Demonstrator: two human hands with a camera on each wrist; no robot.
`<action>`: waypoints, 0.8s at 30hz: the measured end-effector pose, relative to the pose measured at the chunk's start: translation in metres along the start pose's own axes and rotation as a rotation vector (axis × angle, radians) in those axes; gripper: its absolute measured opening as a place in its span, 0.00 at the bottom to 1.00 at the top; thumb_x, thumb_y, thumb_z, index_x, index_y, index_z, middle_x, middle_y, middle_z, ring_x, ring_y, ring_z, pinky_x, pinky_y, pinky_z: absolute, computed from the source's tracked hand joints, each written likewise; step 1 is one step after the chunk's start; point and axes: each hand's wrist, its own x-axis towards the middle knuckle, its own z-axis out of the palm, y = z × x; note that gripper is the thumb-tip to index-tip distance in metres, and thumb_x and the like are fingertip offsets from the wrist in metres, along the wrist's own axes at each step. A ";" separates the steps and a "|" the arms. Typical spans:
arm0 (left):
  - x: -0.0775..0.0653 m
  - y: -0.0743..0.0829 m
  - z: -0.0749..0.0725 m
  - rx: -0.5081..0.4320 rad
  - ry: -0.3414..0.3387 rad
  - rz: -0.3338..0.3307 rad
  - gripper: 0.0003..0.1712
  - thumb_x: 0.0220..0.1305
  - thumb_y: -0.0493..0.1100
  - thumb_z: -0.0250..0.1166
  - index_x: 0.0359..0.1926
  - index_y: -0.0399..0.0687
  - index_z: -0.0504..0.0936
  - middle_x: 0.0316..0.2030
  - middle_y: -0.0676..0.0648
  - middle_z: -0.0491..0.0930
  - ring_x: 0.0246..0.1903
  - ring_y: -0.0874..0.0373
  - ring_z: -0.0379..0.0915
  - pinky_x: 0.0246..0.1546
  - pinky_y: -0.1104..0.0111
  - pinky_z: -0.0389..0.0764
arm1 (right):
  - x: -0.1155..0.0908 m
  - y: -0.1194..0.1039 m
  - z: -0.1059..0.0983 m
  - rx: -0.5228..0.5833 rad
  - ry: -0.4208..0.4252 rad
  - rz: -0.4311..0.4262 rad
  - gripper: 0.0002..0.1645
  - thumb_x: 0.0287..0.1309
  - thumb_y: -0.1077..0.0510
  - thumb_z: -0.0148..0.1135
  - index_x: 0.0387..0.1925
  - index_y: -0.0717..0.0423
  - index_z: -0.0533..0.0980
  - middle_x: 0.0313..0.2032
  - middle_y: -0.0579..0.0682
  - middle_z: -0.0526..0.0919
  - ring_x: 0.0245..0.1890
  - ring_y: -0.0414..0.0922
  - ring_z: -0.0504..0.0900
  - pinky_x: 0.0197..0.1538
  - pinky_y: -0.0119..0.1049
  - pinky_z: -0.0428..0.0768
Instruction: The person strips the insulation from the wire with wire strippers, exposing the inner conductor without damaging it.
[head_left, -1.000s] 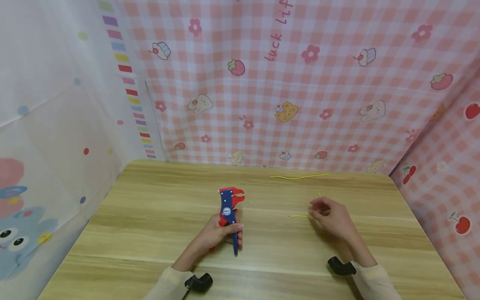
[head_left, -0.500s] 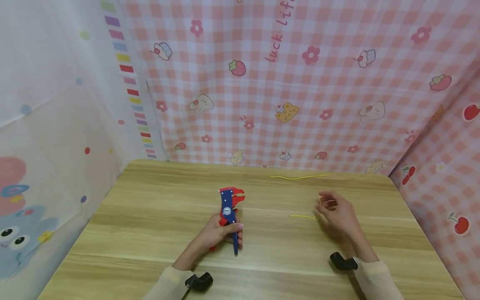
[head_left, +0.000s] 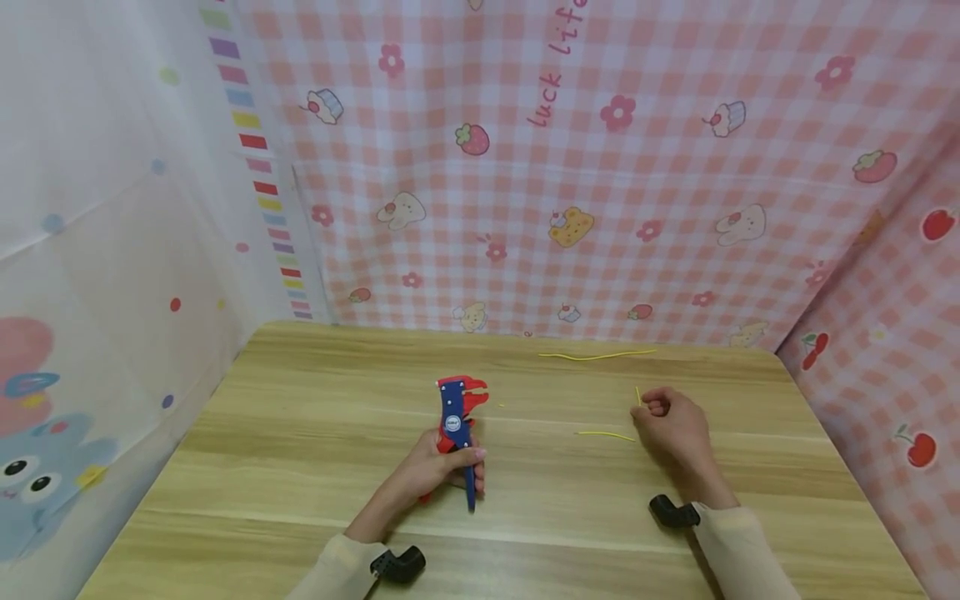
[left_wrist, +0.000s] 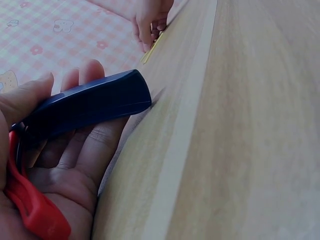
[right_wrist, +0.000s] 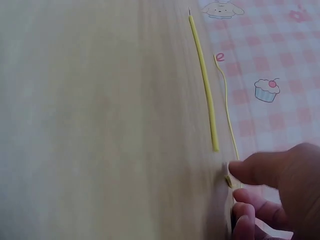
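My left hand [head_left: 427, 468] holds a blue and red wire stripper [head_left: 452, 408], its red jaws apart and pointing right. The left wrist view shows the blue handle [left_wrist: 95, 102] lying across the fingers and a red handle [left_wrist: 40, 212] against the palm. At the right of the table, my right hand [head_left: 681, 429] pinches a short piece of yellow wire [head_left: 637, 395] between thumb and fingers, its end sticking out. Left of that hand lies another short yellow wire [head_left: 606, 434]; bare metal shows at its far tip in the right wrist view.
A longer yellow wire [head_left: 596, 357] lies along the back of the wooden table [head_left: 300, 467], near the checked cloth [head_left: 525, 183]. A tiny yellow scrap [head_left: 502, 405] sits just right of the stripper's jaws. Black cuff-mounted pieces [head_left: 399, 565] are on both sleeves.
My right hand has drawn back to the right from the end of the short wire on the table, which now shows whole. The left hand and wire stripper have stayed put.
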 end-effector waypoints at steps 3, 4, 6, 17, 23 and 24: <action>-0.001 -0.001 0.000 -0.004 0.004 -0.003 0.11 0.71 0.42 0.66 0.45 0.41 0.75 0.31 0.47 0.86 0.30 0.53 0.87 0.41 0.52 0.90 | 0.000 -0.002 0.004 -0.050 0.037 -0.022 0.16 0.63 0.49 0.65 0.45 0.57 0.81 0.38 0.52 0.82 0.38 0.46 0.78 0.40 0.34 0.73; -0.001 -0.001 -0.001 -0.005 0.008 -0.005 0.11 0.71 0.43 0.66 0.45 0.41 0.76 0.31 0.47 0.86 0.30 0.54 0.87 0.42 0.52 0.90 | 0.001 -0.002 0.005 -0.065 0.048 -0.034 0.15 0.63 0.49 0.65 0.43 0.56 0.81 0.37 0.52 0.82 0.38 0.47 0.79 0.40 0.35 0.72; -0.002 0.000 -0.001 -0.007 0.009 -0.006 0.10 0.71 0.42 0.66 0.45 0.41 0.76 0.31 0.47 0.86 0.30 0.53 0.87 0.41 0.52 0.90 | 0.001 -0.002 0.006 -0.081 0.067 -0.059 0.13 0.64 0.50 0.66 0.41 0.57 0.82 0.36 0.53 0.83 0.37 0.48 0.80 0.39 0.36 0.72; -0.002 0.003 0.000 -0.007 0.002 0.000 0.07 0.73 0.39 0.63 0.45 0.39 0.75 0.30 0.47 0.86 0.30 0.54 0.87 0.41 0.53 0.90 | -0.001 -0.002 0.006 -0.090 0.071 -0.073 0.11 0.66 0.53 0.64 0.37 0.57 0.82 0.37 0.57 0.80 0.37 0.51 0.78 0.38 0.38 0.71; -0.001 0.002 0.001 -0.003 -0.007 0.001 0.08 0.74 0.39 0.62 0.46 0.38 0.75 0.31 0.47 0.86 0.30 0.53 0.87 0.41 0.53 0.90 | -0.004 -0.004 0.002 -0.064 0.031 -0.055 0.11 0.66 0.54 0.62 0.37 0.59 0.80 0.39 0.58 0.78 0.38 0.52 0.76 0.38 0.38 0.70; 0.000 0.002 0.001 -0.003 -0.007 0.000 0.08 0.74 0.39 0.62 0.46 0.38 0.75 0.31 0.47 0.86 0.30 0.53 0.87 0.41 0.54 0.90 | -0.004 -0.005 0.002 -0.057 0.026 -0.052 0.11 0.66 0.54 0.62 0.37 0.59 0.80 0.39 0.58 0.78 0.38 0.52 0.76 0.39 0.37 0.69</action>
